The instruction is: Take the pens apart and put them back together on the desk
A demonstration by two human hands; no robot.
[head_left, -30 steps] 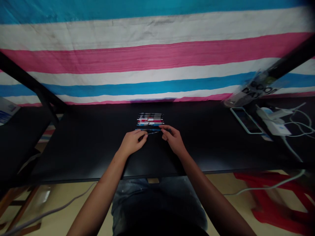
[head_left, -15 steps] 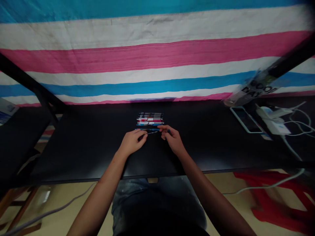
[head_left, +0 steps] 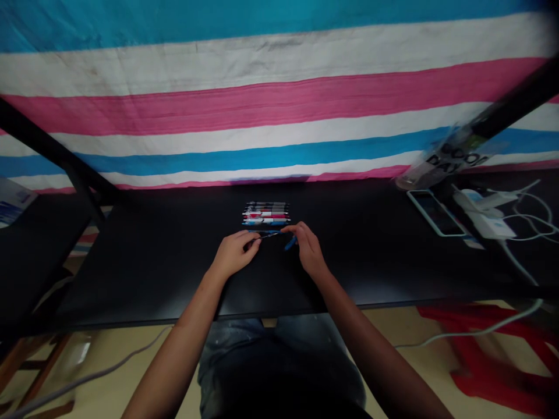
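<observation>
Several pens lie side by side in a stack of rows on the black table. Just in front of them is a blue pen, close to both hands. My left hand is closed around a thin pen part, whose slim tip points right. My right hand holds a short blue piece between thumb and fingers, its index finger reaching left toward the thin part's tip. Fine details at the fingertips are too small to tell.
At the right lie a phone, a white power strip with cables and a clear plastic bag. Black frame bars slope at both sides. A striped cloth hangs behind. A red stool stands below right.
My right hand has turned slightly, and the blue piece in it now tilts down to the left, more in view. My left hand has hardly moved. The camera view has shifted a little.
</observation>
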